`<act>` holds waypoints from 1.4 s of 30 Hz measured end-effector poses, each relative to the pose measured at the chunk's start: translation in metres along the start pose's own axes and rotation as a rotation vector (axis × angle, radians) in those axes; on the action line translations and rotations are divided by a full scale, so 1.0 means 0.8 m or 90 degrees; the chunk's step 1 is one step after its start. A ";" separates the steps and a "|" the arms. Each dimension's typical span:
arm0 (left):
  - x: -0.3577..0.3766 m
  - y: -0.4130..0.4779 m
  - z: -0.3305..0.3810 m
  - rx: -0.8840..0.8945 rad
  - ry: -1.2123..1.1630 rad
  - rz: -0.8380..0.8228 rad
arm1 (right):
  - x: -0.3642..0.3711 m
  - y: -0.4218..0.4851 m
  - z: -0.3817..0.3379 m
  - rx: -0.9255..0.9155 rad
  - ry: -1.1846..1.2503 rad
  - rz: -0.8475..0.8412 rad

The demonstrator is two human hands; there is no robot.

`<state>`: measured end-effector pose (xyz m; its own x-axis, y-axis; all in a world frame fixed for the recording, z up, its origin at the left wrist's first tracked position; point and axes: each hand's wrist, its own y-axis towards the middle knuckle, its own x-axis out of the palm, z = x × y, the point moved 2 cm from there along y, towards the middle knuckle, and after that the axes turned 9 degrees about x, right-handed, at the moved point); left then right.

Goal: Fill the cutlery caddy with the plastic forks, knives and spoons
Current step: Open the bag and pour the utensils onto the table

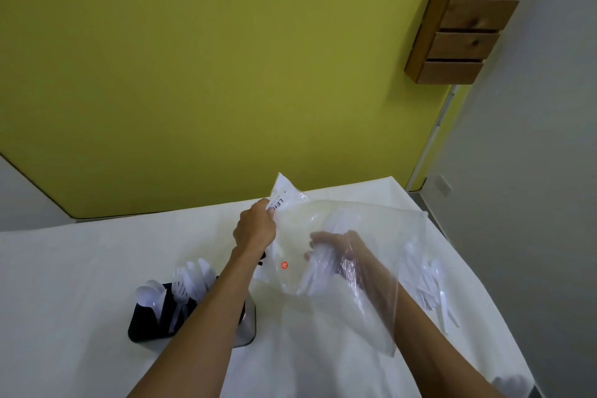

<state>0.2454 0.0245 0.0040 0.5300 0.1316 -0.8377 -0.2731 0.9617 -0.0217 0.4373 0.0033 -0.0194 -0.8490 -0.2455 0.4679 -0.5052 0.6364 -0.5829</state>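
Observation:
A clear plastic bag [371,223] with a white label hangs over the middle of the table. My left hand [256,226] pinches its top left corner and holds it up. My right hand [339,252] is inside the bag, fingers closed around a bundle of white plastic cutlery [311,278]. Left of my left forearm stands the black cutlery caddy [151,323] with white spoons [150,296] and forks [181,292] upright in it. More white knives and forks [433,291] lie loose on the table at the right.
The table [80,268] is covered in white paper; its right edge runs diagonally at the frame's right. A metal part of the caddy [248,326] shows behind my left forearm. A wooden wall box [462,22] hangs on the yellow wall, far above.

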 end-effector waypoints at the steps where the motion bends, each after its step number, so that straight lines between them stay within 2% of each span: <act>1: -0.002 0.002 -0.006 -0.008 0.004 0.004 | -0.011 0.000 0.002 -0.038 0.052 -0.017; 4: -0.002 0.005 -0.007 -0.009 0.005 -0.002 | -0.017 -0.017 -0.005 -0.123 0.093 -0.038; 8: -0.008 0.013 -0.015 -0.043 0.030 0.009 | -0.006 -0.031 -0.025 -0.126 0.092 -0.007; 10: -0.018 0.019 -0.027 -0.073 0.040 0.021 | -0.015 -0.035 -0.030 -0.152 0.115 0.077; 13: -0.039 0.030 -0.035 -0.072 0.049 0.044 | -0.049 -0.046 -0.035 -0.173 0.065 0.315; 18: -0.062 0.047 -0.043 -0.046 0.051 0.061 | -0.074 -0.052 -0.033 -0.071 -0.036 0.332; 22: -0.064 0.045 -0.043 -0.038 0.017 0.056 | -0.085 -0.039 -0.030 -0.135 0.016 0.504; 24: -0.066 0.042 -0.044 -0.039 0.014 0.066 | -0.083 -0.037 -0.028 -0.131 0.009 0.470; 26: -0.071 0.039 -0.053 -0.044 0.017 0.078 | -0.093 -0.037 -0.022 -0.079 -0.049 0.419; 27: -0.075 0.038 -0.059 -0.047 0.019 0.085 | -0.102 -0.038 -0.020 -0.061 -0.089 0.438; 30: -0.088 0.035 -0.075 -0.058 0.006 0.114 | -0.134 -0.050 -0.013 -0.077 -0.180 0.598; 31: -0.090 0.036 -0.076 -0.057 -0.006 0.116 | -0.136 -0.052 -0.010 -0.061 -0.220 0.604; 35: -0.092 0.036 -0.061 -0.032 -0.048 0.113 | -0.104 -0.037 0.019 0.007 -0.446 0.504; 42: -0.103 0.024 -0.058 -0.010 -0.105 0.146 | -0.064 -0.025 0.038 0.029 -0.612 0.530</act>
<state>0.1590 0.0205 0.0472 0.5760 0.3832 -0.7221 -0.4122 0.8990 0.1483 0.4863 -0.0188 -0.0518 -0.6712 -0.2268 -0.7057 0.2437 0.8316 -0.4991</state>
